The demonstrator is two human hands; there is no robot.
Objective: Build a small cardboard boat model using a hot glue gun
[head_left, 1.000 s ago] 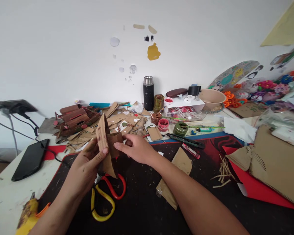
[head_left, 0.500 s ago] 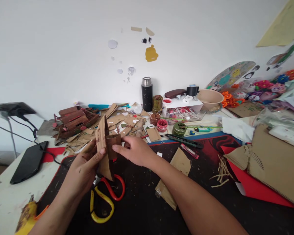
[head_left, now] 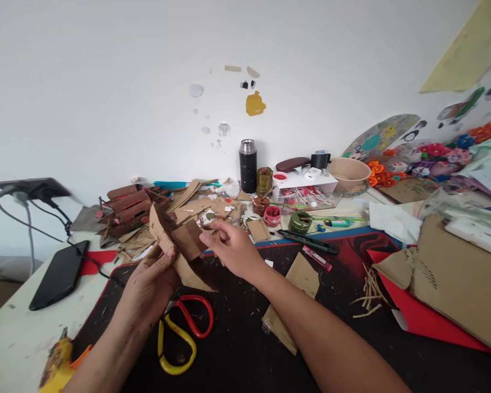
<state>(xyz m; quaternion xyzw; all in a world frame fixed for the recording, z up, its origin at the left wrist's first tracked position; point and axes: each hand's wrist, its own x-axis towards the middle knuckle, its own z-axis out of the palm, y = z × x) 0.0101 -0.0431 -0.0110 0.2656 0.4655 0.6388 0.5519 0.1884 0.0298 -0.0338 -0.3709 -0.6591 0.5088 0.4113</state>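
My left hand [head_left: 153, 284] is closed around a folded cardboard piece [head_left: 188, 240], thumb on its near face. Brown flaps of the piece stand out toward the right. At the edge of the right-hand flap, my right hand [head_left: 233, 248] pinches with thumb and forefinger; the exact contact is partly hidden by the fingers. Below the left hand lie scissors [head_left: 194, 343] with one red and one yellow handle, their blades mostly covered by the hand and cardboard. A yellow glue gun [head_left: 57, 363] sits by my left forearm.
Cardboard scraps [head_left: 204, 207] heap up behind the hands, beside a brown cardboard model [head_left: 126, 210]. Paint jars [head_left: 272, 215], a black flask [head_left: 247, 166] and a utility knife [head_left: 309, 241] stand or lie farther back. A phone [head_left: 59, 275] lies left, a large cardboard sheet [head_left: 462, 273] right.
The cardboard piece has tilted over, its top leaning left and its lower end swinging right. My right hand has shifted slightly to the flap's outer edge. The view has tipped up a little.
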